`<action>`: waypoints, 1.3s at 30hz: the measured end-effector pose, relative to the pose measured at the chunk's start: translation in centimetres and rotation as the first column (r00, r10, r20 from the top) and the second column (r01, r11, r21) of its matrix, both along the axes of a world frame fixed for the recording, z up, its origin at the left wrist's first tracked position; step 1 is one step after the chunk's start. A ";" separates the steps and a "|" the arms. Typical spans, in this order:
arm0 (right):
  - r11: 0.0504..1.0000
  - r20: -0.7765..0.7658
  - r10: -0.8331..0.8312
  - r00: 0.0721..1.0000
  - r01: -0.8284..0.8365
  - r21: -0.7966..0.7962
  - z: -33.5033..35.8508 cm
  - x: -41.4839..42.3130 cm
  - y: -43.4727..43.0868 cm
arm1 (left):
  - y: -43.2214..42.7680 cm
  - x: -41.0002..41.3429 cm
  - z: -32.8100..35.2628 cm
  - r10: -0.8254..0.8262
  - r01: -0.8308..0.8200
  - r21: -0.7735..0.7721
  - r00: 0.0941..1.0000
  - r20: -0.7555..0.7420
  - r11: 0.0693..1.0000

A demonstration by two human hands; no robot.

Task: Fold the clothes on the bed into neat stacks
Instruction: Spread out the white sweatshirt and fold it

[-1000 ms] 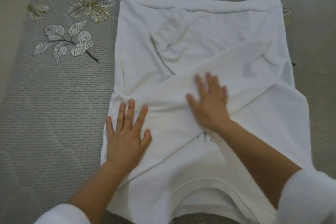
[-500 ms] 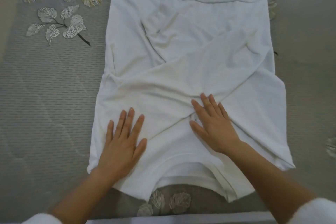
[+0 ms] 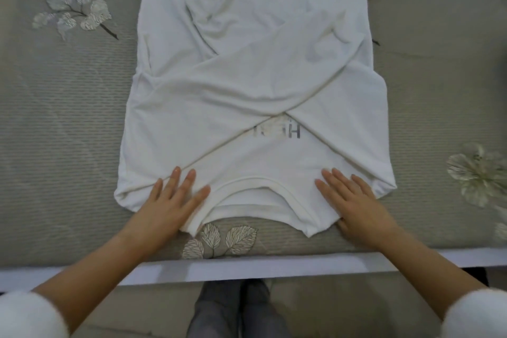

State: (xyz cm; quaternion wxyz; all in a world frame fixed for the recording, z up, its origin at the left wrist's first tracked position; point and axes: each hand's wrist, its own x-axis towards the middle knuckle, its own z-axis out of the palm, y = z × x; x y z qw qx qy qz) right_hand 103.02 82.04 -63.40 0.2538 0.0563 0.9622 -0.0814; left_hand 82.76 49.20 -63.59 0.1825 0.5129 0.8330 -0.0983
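1. The left hand (image 3: 167, 200) and the right hand (image 3: 354, 200) lay flat with fingers spread, pressing the shoulders on either side of the collar (image 3: 255, 182).
2. The white sweatshirt (image 3: 255, 63) lay face up on the grey floral bedspread (image 3: 55, 118), collar nearest the person, both sleeves already crossed over the chest.
3. Judging by this, the lengthwise folds and stacking remained; no finished stack was visible.
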 end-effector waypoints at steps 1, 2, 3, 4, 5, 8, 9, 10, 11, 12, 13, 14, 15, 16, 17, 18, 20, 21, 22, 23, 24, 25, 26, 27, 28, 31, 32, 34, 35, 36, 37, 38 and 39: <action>1.000 0.005 -0.015 1.000 0.015 0.000 -0.3 -0.6 0.1 | 0.3 0.1 -0.1 0.012 -0.012 -0.001 1.000 -0.019 1.000; 0.997 0.023 -0.071 0.997 0.072 -0.029 -0.4 -1.1 0.2 | 0.5 0.2 -0.1 0.032 -0.032 0.000 0.999 -0.012 1.000; 0.983 0.039 -0.162 0.986 0.165 -0.077 -0.3 -1.5 0.3 | 0.6 0.3 -0.1 0.056 -0.056 0.003 0.998 -0.004 0.998; 0.956 0.029 -0.264 0.964 0.266 -0.127 0.2 -1.9 0.4 | 0.7 0.3 -0.3 0.111 -0.111 -0.032 0.994 0.019 0.993; 0.929 0.011 -0.335 0.942 0.332 -0.161 0.8 -2.2 0.6 | 0.9 0.1 -0.1 0.175 -0.169 -0.116 0.984 0.045 0.979; 0.905 0.061 -0.371 0.927 0.375 -0.198 3.0 -2.3 1.1 | 1.9 -0.2 1.4 0.361 -0.346 -0.111 0.916 0.173 0.932; 0.908 0.092 -0.353 0.931 0.364 -0.209 3.6 -2.0 1.1 | 2.2 -0.1 2.3 0.391 -0.380 -0.091 0.893 0.222 0.921; 0.906 0.130 -0.338 0.932 0.360 -0.224 4.3 -1.6 1.1 | 2.5 0.0 3.2 0.409 -0.395 -0.107 0.870 0.274 0.912; 0.897 0.171 -0.335 0.927 0.369 -0.244 4.9 -1.1 1.1 | 2.7 0.3 3.8 0.418 -0.385 -0.163 0.854 0.310 0.908; 0.881 0.224 -0.341 0.913 0.394 -0.263 5.5 -0.5 1.0 | 2.7 0.6 4.3 0.425 -0.358 -0.245 0.840 0.336 0.901; 0.864 0.289 -0.341 0.895 0.419 -0.278 5.9 0.2 0.9 | 2.7 1.1 4.9 0.433 -0.325 -0.321 0.822 0.369 0.890; 0.848 0.366 -0.331 0.870 0.444 -0.289 6.2 0.9 0.9 | 2.7 1.7 5.3 0.447 -0.289 -0.392 0.796 0.409 0.873; 0.831 0.447 -0.313 0.838 0.469 -0.297 6.3 1.7 0.9 | 2.4 2.2 5.6 0.464 -0.249 -0.461 0.767 0.444 0.852; 0.822 0.518 -0.290 0.805 0.487 -0.296 6.5 2.4 1.0 | 2.2 2.7 6.0 0.480 -0.200 -0.530 0.743 0.467 0.824; 0.824 0.580 -0.265 0.770 0.494 -0.279 6.8 3.0 1.0 | 2.0 3.1 6.5 0.492 -0.142 -0.589 0.720 0.490 0.795; 0.824 0.633 -0.247 0.734 0.503 -0.262 7.1 3.4 1.1 | 1.8 3.3 7.0 0.514 -0.100 -0.635 0.688 0.512 0.766; 0.808 0.709 -0.226 0.668 0.535 -0.246 7.5 3.7 1.6 | 1.9 2.9 8.2 0.602 -0.090 -0.699 0.593 0.535 0.710; 0.812 0.710 -0.219 0.670 0.528 -0.248 7.7 3.4 2.1 | 2.2 2.3 8.9 0.635 -0.121 -0.708 0.564 0.528 0.696; 0.820 0.680 -0.227 0.697 0.513 -0.252 7.8 2.9 2.7 | 2.5 1.3 9.3 0.650 -0.164 -0.696 0.554 0.521 0.699; 0.822 0.619 -0.280 0.734 0.516 -0.241 8.0 2.0 3.5 | 3.0 0.1 9.6 0.653 -0.219 -0.665 0.553 0.518 0.714; 0.808 0.544 -0.347 0.764 0.538 -0.241 8.3 1.1 4.4 | 3.6 -1.3 9.9 0.656 -0.284 -0.619 0.538 0.529 0.732; 0.800 0.456 -0.405 0.793 0.548 -0.242 8.5 -0.1 5.5 | 4.2 -2.9 10.2 0.659 -0.358 -0.560 0.508 0.554 0.747; 0.808 0.366 -0.437 0.822 0.537 -0.242 8.7 -1.3 6.5 | 4.9 -4.6 10.5 0.658 -0.436 -0.494 0.476 0.583 0.752; 0.824 0.286 -0.457 0.843 0.522 -0.223 8.8 -2.6 7.3 | 5.7 -6.4 10.7 0.654 -0.507 -0.427 0.462 0.600 0.749; 0.832 0.205 -0.478 0.854 0.515 -0.207 8.9 -4.0 8.1 | 6.3 -8.3 10.8 0.645 -0.562 -0.361 0.466 0.605 0.744; 0.807 -0.046 -0.571 0.820 0.549 -0.218 8.1 -8.5 10.0 | 7.9 -13.6 10.5 0.578 -0.611 -0.173 0.564 0.590 0.773; 0.800 -0.108 -0.588 0.802 0.556 -0.226 7.6 -9.9 10.6 | 8.3 -15.1 10.0 0.554 -0.604 -0.115 0.618 0.558 0.789; 0.802 -0.184 -0.592 0.784 0.553 -0.223 6.4 -12.5 11.6 | 9.0 -17.3 8.8 0.535 -0.609 -0.016 0.685 0.494 0.793; 0.802 -0.214 -0.594 0.775 0.554 -0.223 5.8 -13.5 12.0 | 9.4 -18.0 8.1 0.533 -0.621 0.032 0.696 0.481 0.783; 0.794 -0.255 -0.606 0.753 0.561 -0.232 5.1 -14.5 12.2 | 9.8 -18.6 7.3 0.531 -0.635 0.086 0.706 0.468 0.768; 0.776 -0.314 -0.631 0.709 0.574 -0.262 4.5 -15.3 12.4 | 10.2 -19.0 6.6 0.533 -0.649 0.152 0.717 0.449 0.745; 0.748 -0.381 -0.664 0.644 0.589 -0.306 4.1 -16.1 12.6 | 10.6 -19.3 5.9 0.542 -0.666 0.230 0.724 0.426 0.710; 0.718 -0.434 -0.694 0.574 0.603 -0.349 3.8 -16.9 12.9 | 10.9 -19.7 5.4 0.557 -0.682 0.309 0.725 0.404 0.663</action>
